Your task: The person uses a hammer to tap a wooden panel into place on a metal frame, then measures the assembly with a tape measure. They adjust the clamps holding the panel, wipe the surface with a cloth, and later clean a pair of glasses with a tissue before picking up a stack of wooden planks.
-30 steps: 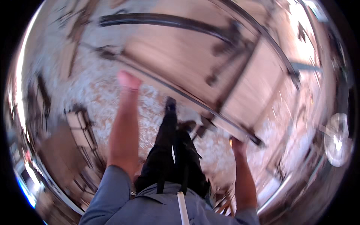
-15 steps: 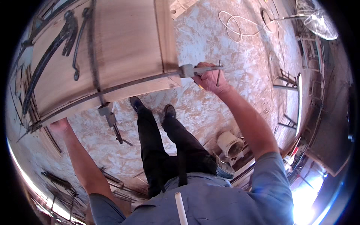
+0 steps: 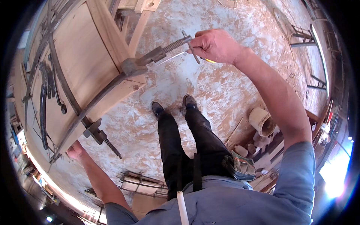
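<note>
Closed fingers of my right hand (image 3: 217, 47) are at the crossbar on the screw end of a long metal bar clamp (image 3: 133, 67). A slim tool with a metal shaft and a yellow part (image 3: 210, 60) also shows at that hand; its kind is unclear. The clamp lies along the near edge of a pale wooden panel (image 3: 84, 41). My left hand (image 3: 76, 150) is under the panel's near left edge, close to the clamp's other end, with its fingers mostly hidden. A second bar clamp (image 3: 95, 131) crosses the panel, its screw pointing toward me.
On the panel lie a dark claw hammer (image 3: 43, 108) and a slim metal tool with a looped end (image 3: 63, 108). A white bucket (image 3: 259, 119) stands on the blotched floor (image 3: 187, 82) to my right. Metal legs (image 3: 303, 43) stand farther right.
The view has shifted, with the panel now more to the left and angled. My right hand has moved from beside the clamp's screw to its outer end. My left hand stays at the panel's edge.
</note>
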### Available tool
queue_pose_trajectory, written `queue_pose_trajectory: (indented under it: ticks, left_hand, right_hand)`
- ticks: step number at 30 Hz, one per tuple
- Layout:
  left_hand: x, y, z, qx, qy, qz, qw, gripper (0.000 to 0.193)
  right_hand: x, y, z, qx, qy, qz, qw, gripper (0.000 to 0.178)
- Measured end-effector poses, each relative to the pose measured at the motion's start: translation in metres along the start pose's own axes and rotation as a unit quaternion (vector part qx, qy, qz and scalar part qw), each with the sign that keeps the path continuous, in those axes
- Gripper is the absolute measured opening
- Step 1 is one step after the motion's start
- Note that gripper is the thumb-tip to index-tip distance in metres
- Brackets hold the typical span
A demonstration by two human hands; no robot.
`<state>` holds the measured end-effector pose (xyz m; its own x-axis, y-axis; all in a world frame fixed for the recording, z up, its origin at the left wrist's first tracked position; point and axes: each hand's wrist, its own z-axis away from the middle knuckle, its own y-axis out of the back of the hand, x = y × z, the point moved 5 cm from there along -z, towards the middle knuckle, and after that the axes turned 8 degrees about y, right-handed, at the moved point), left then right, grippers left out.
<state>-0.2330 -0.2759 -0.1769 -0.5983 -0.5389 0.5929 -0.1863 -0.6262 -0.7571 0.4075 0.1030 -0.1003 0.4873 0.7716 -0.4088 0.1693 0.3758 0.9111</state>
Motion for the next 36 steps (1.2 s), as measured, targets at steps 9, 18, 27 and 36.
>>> queue_pose_trajectory:
  ticks: [9, 18, 27, 36]
  left_hand:
    - [0.001, -0.003, -0.009, -0.106, 0.088, -0.003, 0.990, 0.040]
    - [0.006, 0.002, -0.012, 0.049, 0.011, -0.049, 0.998, 0.032]
    - [0.070, 0.042, -0.039, -0.032, 0.069, -0.117, 0.990, 0.024]
    - [0.039, -0.001, 0.015, 0.086, -0.187, -0.594, 0.778, 0.006]
  right_hand:
    - [0.004, 0.010, -0.005, -0.040, -0.048, -0.063, 0.996, 0.018]
    - [0.011, 0.024, -0.025, -0.094, 0.020, -0.088, 0.991, 0.034]
    - [0.004, 0.048, -0.025, -0.104, 0.072, -0.085, 0.988, 0.035]
    - [0.009, 0.065, -0.023, -0.196, 0.030, -0.139, 0.970, 0.029]
